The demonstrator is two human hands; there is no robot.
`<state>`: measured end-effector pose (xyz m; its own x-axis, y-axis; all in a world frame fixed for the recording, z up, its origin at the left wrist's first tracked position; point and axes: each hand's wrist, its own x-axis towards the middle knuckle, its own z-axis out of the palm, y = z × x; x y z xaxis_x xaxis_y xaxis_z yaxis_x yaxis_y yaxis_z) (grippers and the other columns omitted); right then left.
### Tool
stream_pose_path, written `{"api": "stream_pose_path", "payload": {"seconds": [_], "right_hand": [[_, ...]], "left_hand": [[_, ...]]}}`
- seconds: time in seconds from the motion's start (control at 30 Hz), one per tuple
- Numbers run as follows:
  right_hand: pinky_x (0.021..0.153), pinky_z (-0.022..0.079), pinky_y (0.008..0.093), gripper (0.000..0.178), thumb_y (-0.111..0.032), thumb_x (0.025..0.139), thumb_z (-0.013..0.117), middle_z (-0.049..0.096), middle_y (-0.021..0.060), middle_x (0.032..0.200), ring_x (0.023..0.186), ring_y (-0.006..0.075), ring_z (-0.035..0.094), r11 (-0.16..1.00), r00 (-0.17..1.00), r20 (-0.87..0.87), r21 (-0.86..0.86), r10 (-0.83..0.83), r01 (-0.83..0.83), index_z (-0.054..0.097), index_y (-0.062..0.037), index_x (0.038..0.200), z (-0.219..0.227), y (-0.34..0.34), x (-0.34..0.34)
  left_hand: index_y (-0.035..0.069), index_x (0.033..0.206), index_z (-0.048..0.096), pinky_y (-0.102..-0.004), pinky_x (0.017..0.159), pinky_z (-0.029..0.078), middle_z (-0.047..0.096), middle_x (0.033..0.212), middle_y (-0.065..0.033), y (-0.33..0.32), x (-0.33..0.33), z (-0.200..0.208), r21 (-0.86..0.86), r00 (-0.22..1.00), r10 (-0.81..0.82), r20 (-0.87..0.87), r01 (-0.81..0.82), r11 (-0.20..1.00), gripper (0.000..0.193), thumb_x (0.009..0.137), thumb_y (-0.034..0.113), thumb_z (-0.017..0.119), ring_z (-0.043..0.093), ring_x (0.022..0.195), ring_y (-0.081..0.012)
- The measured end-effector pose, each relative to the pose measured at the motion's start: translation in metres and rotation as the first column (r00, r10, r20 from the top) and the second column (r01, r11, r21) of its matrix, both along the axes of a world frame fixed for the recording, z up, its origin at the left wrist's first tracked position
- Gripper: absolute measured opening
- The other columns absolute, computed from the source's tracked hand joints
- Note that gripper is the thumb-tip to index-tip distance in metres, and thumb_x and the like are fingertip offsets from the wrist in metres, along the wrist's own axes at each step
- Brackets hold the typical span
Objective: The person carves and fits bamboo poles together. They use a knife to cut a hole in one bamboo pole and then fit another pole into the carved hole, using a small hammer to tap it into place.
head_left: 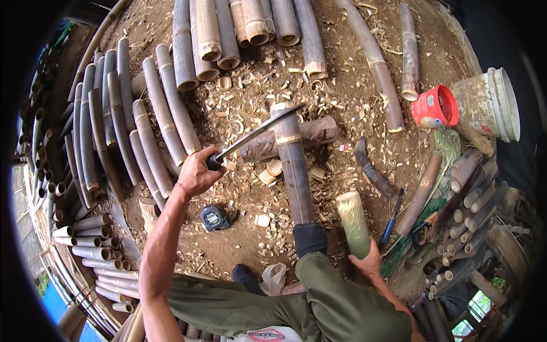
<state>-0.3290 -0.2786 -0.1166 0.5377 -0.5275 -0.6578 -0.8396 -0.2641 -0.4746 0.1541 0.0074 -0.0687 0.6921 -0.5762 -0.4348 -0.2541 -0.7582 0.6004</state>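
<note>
My left hand [199, 171] is closed round the black handle of a long curved blade [259, 132]; whether it has teeth I cannot make out. The blade's tip reaches over the far end of a dark bamboo pole [294, 171]. This pole lies across a short log [322, 131], its near end by my dark-covered foot [310, 238]. At the right, my right hand [367, 261] grips the lower end of a short green bamboo piece [354, 223], whose upper end is pale and shaved.
Wood chips litter the dirt floor. A tape measure [215, 218] lies left, a hooked knife [370, 168] and blue-handled tool [393, 216] right. Bamboo poles [165, 108] line the left and far sides. A red pail [436, 106] and pale bucket [484, 105] stand far right.
</note>
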Motion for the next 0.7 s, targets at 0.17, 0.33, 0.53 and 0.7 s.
{"api": "stream_pose_path", "payload": {"seconds": [0.17, 0.33, 0.53, 0.7], "right_hand": [[0.096, 0.047, 0.0364, 0.096, -0.033, 0.068, 0.083, 0.055, 0.0119, 0.122, 0.111, 0.0221, 0.055, 0.956, 0.930, 0.337, 0.288, -0.148, 0.047, 0.034, 0.0038, 0.141, 0.086, -0.046, 0.073], [0.089, 0.054, 0.0371, 0.086, -0.028, 0.064, 0.081, 0.058, 0.0157, 0.118, 0.103, 0.0255, 0.064, 0.903, 0.816, 0.492, 0.421, -0.304, 0.084, 0.041, 0.0036, 0.133, 0.141, -0.084, 0.151], [0.075, 0.060, 0.0367, 0.083, -0.034, 0.065, 0.077, 0.060, 0.0190, 0.113, 0.090, 0.0250, 0.068, 0.919, 0.783, 0.593, 0.387, -0.189, -0.072, 0.044, 0.0107, 0.127, 0.177, -0.096, 0.203], [0.074, 0.058, 0.0349, 0.086, -0.031, 0.064, 0.078, 0.059, 0.0183, 0.114, 0.090, 0.0234, 0.067, 0.913, 0.785, 0.602, 0.389, -0.148, -0.127, 0.041, 0.0082, 0.131, 0.176, -0.081, 0.235]], "left_hand": [[0.005, 0.090, 0.073, -0.0450, 0.062, 0.050, 0.063, 0.063, -0.0135, -0.015, -0.001, 0.012, 0.365, 0.979, -0.192, 0.066, 0.155, 0.918, 0.079, 0.076, 0.081, 0.057, 0.065, 0.066, -0.0293], [0.005, 0.087, 0.073, -0.0449, 0.059, 0.048, 0.059, 0.059, -0.0131, -0.014, 0.002, 0.008, 0.429, 0.962, -0.268, 0.058, 0.218, 0.877, 0.075, 0.080, 0.078, 0.056, 0.063, 0.060, -0.0283], [0.006, 0.085, 0.074, -0.0425, 0.054, 0.046, 0.055, 0.055, -0.0093, -0.013, 0.002, 0.011, 0.448, 0.961, -0.273, 0.045, 0.224, 0.865, 0.075, 0.080, 0.079, 0.055, 0.059, 0.055, -0.0245], [0.007, 0.082, 0.073, -0.0425, 0.053, 0.046, 0.055, 0.052, -0.0093, -0.011, 0.003, 0.006, 0.441, 0.963, -0.267, 0.035, 0.225, 0.869, 0.073, 0.080, 0.079, 0.055, 0.059, 0.053, -0.0242]]}}
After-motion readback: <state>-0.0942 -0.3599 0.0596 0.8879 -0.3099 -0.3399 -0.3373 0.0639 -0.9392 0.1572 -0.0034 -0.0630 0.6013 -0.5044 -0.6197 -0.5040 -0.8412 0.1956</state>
